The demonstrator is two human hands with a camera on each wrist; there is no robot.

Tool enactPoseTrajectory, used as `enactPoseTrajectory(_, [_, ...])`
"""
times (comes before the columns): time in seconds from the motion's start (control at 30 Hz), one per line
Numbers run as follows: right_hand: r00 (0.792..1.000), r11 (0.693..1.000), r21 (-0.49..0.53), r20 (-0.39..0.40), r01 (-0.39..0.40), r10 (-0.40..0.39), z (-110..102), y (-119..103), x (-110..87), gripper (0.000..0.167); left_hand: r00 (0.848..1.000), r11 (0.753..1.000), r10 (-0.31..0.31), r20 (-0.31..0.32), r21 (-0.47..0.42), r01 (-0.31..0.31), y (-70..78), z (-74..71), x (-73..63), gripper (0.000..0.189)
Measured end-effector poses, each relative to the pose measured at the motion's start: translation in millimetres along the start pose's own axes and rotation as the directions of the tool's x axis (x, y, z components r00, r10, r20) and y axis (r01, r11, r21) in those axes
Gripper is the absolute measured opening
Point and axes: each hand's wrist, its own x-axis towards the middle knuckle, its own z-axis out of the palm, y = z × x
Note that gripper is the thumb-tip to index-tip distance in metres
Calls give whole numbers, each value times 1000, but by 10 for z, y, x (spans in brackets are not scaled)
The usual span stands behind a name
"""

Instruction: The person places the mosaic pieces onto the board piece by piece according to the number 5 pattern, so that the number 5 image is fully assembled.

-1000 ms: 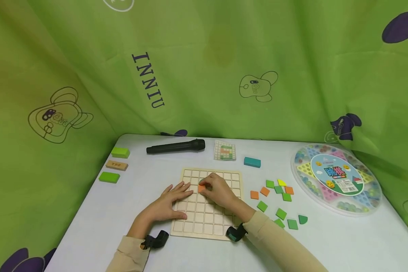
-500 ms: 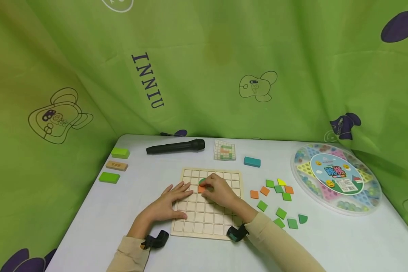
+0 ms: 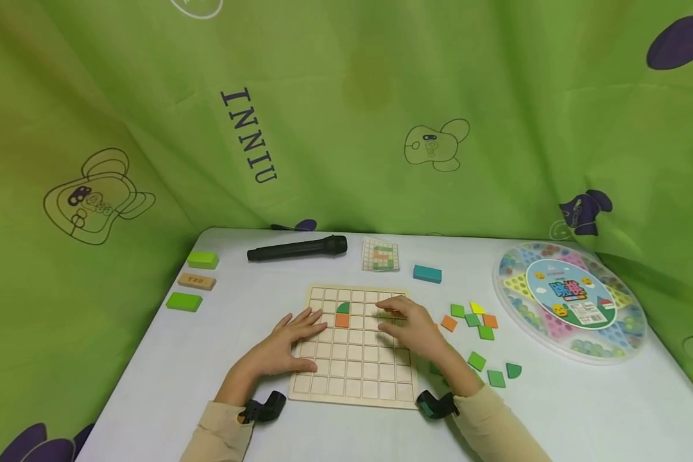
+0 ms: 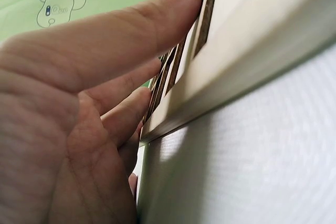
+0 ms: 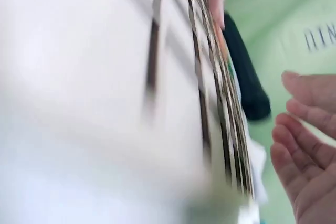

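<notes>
A wooden grid board point(image 3: 346, 370) lies on the white table. In its upper left part sit a green quarter-round tile point(image 3: 343, 308) and, just below it, an orange square tile point(image 3: 342, 320). My left hand point(image 3: 285, 343) rests on the board's left edge with fingers spread; the left wrist view shows its thumb point(image 4: 131, 30) on the board's rim. Over the right side of the board hovers my right hand point(image 3: 412, 327), its fingers loosely bent and apart. The right wrist view shows nothing between those fingers point(image 5: 302, 145).
Right of the board lie several loose tiles, among them a green quarter-round tile point(image 3: 513, 371). A round marble game box point(image 3: 572, 301) stands far right. Behind the board are a black microphone point(image 3: 297, 248), pattern cards point(image 3: 380, 255) and a teal block point(image 3: 427, 274). Several blocks point(image 3: 197, 281) line the left edge.
My right hand has let go of the orange tile and moved right, uncovering both tiles on the board. The left hand stays in place.
</notes>
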Motion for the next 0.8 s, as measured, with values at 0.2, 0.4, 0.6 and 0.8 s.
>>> enactPoseTrajectory(0.2, [994,997,-26,-83,-70,67,-338,310,-306,41,1000,1000,-11,5,-3,11,-1,5,10,81])
enactPoseTrajectory(0.4, [984,988,-49,-113,-143,137,-520,510,-534,42,1000,1000,-8,4,-7,8,-9,10,13,82])
enactPoseTrajectory(0.6, [984,977,-165,-139,-133,111,-487,564,-539,34,1000,1000,-1,5,-10,1,-2,6,15,81])
enactPoseTrajectory(0.8, [979,959,-236,-171,-154,115,-418,585,-496,25,1000,1000,3,0,-22,-3,2,-3,20,81])
